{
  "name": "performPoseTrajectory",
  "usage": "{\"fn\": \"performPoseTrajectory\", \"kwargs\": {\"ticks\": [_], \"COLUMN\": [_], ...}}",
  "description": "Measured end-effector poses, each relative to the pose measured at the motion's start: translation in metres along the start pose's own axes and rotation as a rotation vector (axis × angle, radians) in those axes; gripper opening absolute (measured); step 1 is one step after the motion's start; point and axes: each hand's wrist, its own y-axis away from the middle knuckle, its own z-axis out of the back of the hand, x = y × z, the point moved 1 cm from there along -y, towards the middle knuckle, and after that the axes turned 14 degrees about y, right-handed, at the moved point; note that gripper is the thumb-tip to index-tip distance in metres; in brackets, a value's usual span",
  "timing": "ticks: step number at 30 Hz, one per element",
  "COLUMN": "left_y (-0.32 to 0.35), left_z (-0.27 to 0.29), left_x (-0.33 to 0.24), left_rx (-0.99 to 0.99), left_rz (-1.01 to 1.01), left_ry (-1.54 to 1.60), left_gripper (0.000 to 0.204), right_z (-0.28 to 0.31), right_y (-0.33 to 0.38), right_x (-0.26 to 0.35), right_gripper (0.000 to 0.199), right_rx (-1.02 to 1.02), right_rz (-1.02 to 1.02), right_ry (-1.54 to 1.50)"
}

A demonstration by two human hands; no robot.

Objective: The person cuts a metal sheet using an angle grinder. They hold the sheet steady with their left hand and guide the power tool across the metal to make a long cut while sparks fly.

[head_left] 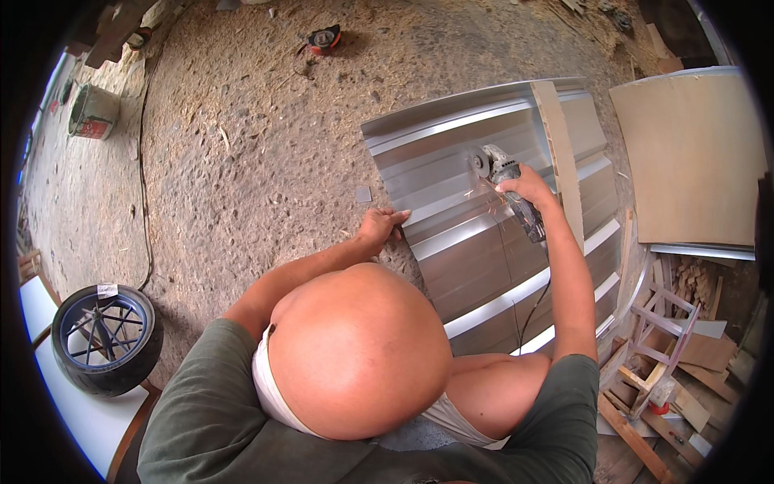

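My right hand (530, 187) is wrapped round a dark angle grinder (516, 194). Its disc meets a ribbed sheet of silvery roofing metal (459, 210), and sparks fly down from the contact. On the sheet's left edge rests my left hand (382, 228), the thumb side on the metal and the other fingers curled at the edge. A long wooden strip (562, 153) lies across the sheet, just right of the grinder. The grinder's cord runs down over the metal past my knee.
A small grey square piece (364, 194) lies left of the sheet. Farther off are a tape measure (325, 39) and a bucket (94, 112). A wheel with a tyre (105, 339) is at left. Plywood (693, 157), a small wooden stool (663, 331) and scrap boards crowd the right.
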Motion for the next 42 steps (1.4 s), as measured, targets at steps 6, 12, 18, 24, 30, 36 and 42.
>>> {"fn": "performPoseTrajectory", "kwargs": {"ticks": [6, 12, 18, 24, 30, 36, 42], "left_y": [0.001, 0.0, 0.003, 0.001, 0.005, 0.009, 0.005], "left_z": [-0.002, -0.002, -0.002, 0.001, -0.006, -0.004, -0.003], "left_x": [0.0, 0.0, -0.002, 0.0, -0.005, -0.009, -0.006], "left_rx": [-0.01, -0.012, -0.002, -0.004, -0.01, -0.003, 0.015], "left_rz": [-0.007, -0.007, 0.004, 0.001, 0.009, 0.016, 0.021], "left_ry": [0.003, -0.004, 0.02, -0.006, -0.035, -0.046, -0.023], "left_gripper": [0.023, 0.022, 0.022, 0.023, 0.025, 0.026, 0.026], "right_z": [0.003, 0.005, 0.006, 0.007, 0.01, 0.014, 0.015], "right_y": [0.001, -0.007, -0.005, -0.008, -0.019, -0.014, -0.018], "right_x": [0.006, 0.006, 0.013, 0.02, 0.016, 0.034, 0.033], "right_gripper": [0.067, 0.069, 0.069, 0.064, 0.069, 0.07, 0.07], "right_rx": [-0.007, 0.034, 0.022, 0.005, -0.011, -0.037, -0.004], "right_rz": [0.001, -0.014, -0.028, 0.01, 0.019, 0.033, 0.001], "right_ry": [-0.001, -0.02, -0.01, -0.014, -0.01, 0.027, -0.005]}}
